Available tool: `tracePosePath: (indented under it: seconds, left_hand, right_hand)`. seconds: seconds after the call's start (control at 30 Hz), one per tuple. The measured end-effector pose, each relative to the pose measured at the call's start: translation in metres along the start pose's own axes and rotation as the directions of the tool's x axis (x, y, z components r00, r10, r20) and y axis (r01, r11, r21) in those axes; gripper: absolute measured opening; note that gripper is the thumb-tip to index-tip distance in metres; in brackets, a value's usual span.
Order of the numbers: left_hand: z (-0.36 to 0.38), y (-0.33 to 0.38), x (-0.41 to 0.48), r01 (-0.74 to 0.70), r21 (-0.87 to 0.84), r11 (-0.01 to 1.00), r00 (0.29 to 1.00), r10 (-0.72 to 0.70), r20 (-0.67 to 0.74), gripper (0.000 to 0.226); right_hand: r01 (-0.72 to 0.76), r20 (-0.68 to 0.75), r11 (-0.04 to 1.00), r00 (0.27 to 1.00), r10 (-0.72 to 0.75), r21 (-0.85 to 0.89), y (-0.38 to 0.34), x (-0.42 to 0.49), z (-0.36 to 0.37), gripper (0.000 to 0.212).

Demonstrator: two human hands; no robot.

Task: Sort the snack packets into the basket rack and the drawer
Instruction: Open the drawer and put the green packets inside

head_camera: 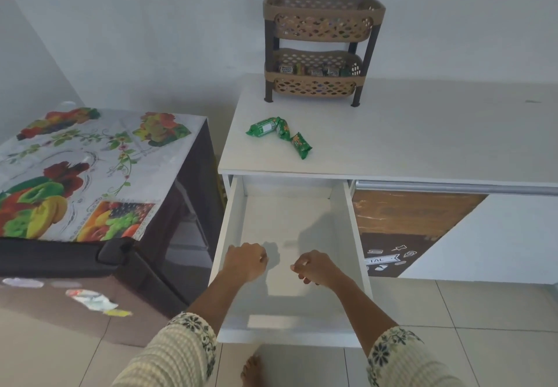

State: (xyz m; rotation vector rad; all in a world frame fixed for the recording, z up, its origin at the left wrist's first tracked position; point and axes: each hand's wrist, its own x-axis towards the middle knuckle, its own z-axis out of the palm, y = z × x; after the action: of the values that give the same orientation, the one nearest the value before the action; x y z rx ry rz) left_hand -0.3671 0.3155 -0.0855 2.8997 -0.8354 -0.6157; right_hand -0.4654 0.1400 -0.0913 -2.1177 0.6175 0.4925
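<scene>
We are holding left hand (pixel 246 261) and right hand (pixel 314 267), loosely curled and empty, over the open drawer (pixel 238 205); green packets (pixel 279 136) are lying near the worktop (pixel 422 139) edge.

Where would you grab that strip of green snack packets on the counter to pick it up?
Probably at the middle packet of the green packet strip, coming from above. The strip lies flat on the white counter in a zigzag of three joined packets, so a pinch at the centre should lift both ends evenly. Nothing lies close around it, and either hand could reach over the open drawer.
</scene>
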Motion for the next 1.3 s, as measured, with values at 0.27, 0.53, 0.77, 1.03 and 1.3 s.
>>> tracePosePath:
  seconds: [0.27,0.53,0.77,1.03,1.3]
  left_hand:
    - [-0.076,0.011,0.1,-0.099,-0.138,0.986,0.958,0.057,-0.281,0.031]
    - [-0.149,0.026,0.194,-0.097,-0.296,0.95,0.921,-0.027,-0.388,0.031]
    - [-0.177,0.007,0.272,0.015,-0.246,0.969,0.879,-0.13,-0.459,0.043]
    - [-0.191,-0.005,0.346,0.119,-0.21,0.97,0.897,-0.196,-0.397,0.037]
    - [-0.177,-0.015,0.353,0.343,-0.262,0.902,0.894,-0.399,-0.203,0.05]
  right_hand:
    - [0.131,-0.4,0.991,0.907,-0.128,-0.021,-0.065,0.069,-0.062,0.019]
    - [0.198,-0.557,0.964,0.787,-0.264,-0.177,-0.114,0.139,-0.128,0.024]
    - [0.133,-0.561,0.93,0.765,-0.316,-0.342,-0.137,0.211,-0.171,0.031]
    - [0.081,-0.589,0.95,0.768,-0.252,-0.301,-0.121,0.255,-0.167,0.042]
    - [0.116,-0.671,0.987,0.725,-0.159,-0.109,-0.101,0.246,-0.165,0.045]
